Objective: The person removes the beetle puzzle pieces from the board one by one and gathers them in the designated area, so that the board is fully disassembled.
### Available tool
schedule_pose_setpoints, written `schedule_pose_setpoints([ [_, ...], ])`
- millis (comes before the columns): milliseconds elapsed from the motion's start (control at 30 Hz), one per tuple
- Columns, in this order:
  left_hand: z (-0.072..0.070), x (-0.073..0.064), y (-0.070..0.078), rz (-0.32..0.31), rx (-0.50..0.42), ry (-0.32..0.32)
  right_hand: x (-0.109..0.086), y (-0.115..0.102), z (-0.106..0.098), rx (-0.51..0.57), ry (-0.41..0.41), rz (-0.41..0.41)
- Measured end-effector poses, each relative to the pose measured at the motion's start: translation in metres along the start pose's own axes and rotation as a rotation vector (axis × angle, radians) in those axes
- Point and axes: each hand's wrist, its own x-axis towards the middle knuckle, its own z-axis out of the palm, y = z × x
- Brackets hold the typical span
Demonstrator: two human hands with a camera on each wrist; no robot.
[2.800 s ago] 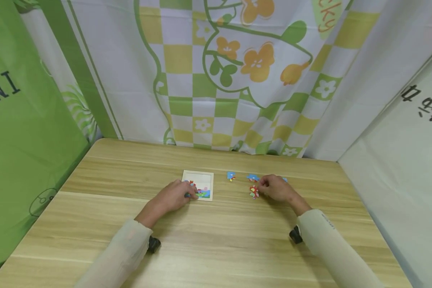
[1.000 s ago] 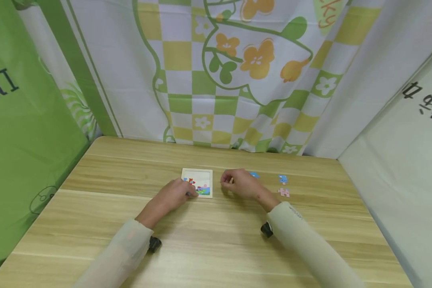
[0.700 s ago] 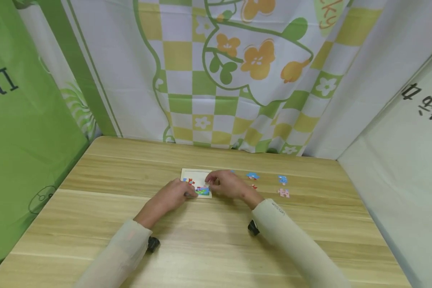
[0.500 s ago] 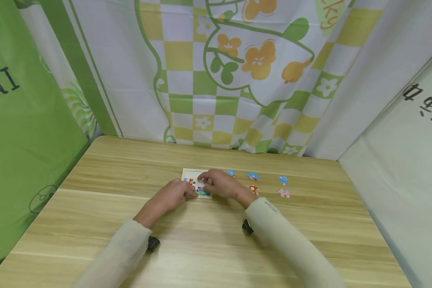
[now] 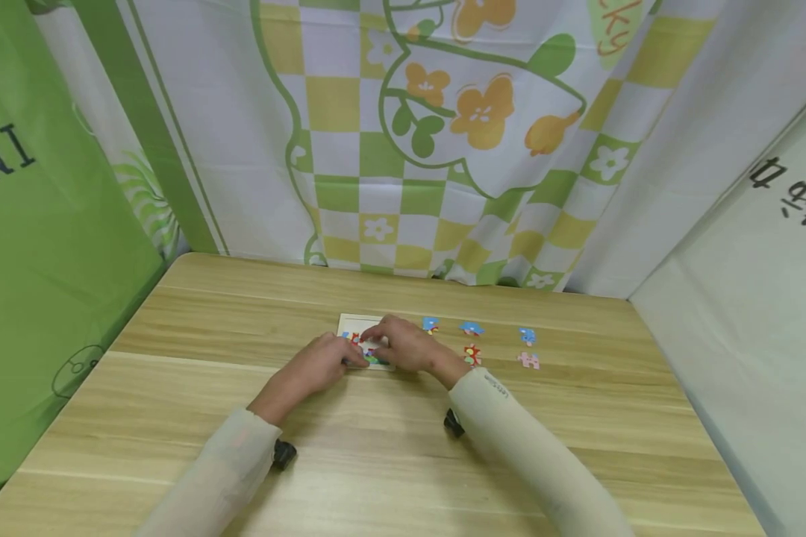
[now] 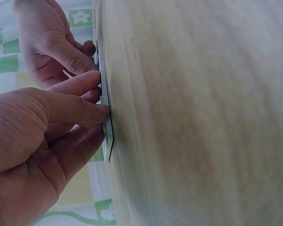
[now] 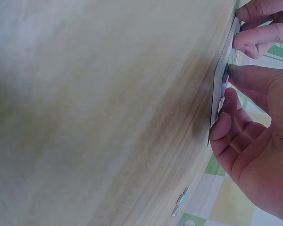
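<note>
A square wooden puzzle tray (image 5: 345,322) lies on the table, with colourful jigsaw pieces (image 5: 354,338) in its lower part. My left hand (image 5: 317,367) grips the tray's near left edge; in the left wrist view, its thumb (image 6: 96,110) is against the rim with curled fingers beside it. My right hand (image 5: 406,344) is over the tray, its thumb and forefinger bent down close together around a puzzle piece, mostly hidden by the fingers. In the right wrist view, the right thumb (image 7: 245,75) touches the tray's top side, the other fingers curled near its edge.
Several loose puzzle pieces lie right of the tray: blue ones (image 5: 472,328) at the back, a red one (image 5: 472,354) and a pink one (image 5: 528,360) nearer. A patterned curtain (image 5: 403,201) hangs behind the wooden table (image 5: 376,462).
My right hand has moved left from the loose pieces to above the tray, uncovering the red and pink pieces. My left hand has stayed at the tray's edge.
</note>
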Motion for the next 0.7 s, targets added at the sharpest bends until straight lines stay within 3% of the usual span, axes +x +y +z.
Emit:
schedule_pose_setpoints([
  [400, 0.0003, 0.0004, -0.0001, -0.02, -0.016, -0.009, 0.0058, -0.0001, 0.0024, 0.097, 0.017, 0.048],
  [700, 0.0007, 0.0003, -0.0021, -0.023, -0.007, -0.013, 0.0085, -0.0023, 0.0046, 0.163, 0.105, 0.077],
])
